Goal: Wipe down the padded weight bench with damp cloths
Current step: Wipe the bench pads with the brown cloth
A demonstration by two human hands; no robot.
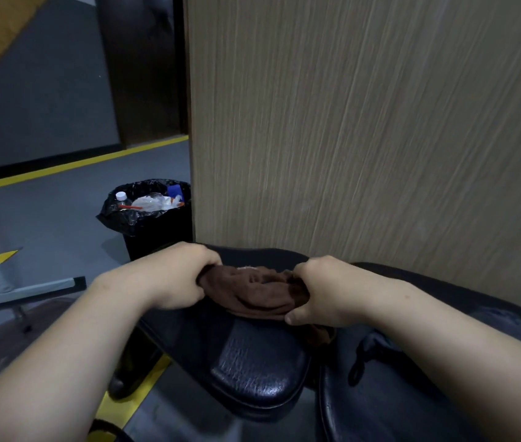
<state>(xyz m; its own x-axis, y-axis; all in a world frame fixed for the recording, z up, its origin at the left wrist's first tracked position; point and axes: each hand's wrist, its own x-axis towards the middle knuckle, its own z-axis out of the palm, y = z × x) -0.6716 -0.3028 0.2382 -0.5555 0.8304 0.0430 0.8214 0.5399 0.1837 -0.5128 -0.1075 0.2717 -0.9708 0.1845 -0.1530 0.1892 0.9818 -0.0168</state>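
The black padded bench cushion (253, 362), covered in glossy, grained vinyl with fine creases, lies flat. Its rounded end points toward the camera and its far end reaches a wood-grain wall. A bunched brown terry cloth (259, 291) rests on the cushion's upper surface, well back from the rounded end. It is crumpled into thick folds and stretched sideways across the padding. The left hand (182, 279) grips its left end with curled fingers, and the right hand (316, 295) grips its right end, thumb pressed along the near edge. A loose corner of the cloth hangs below the right hand.
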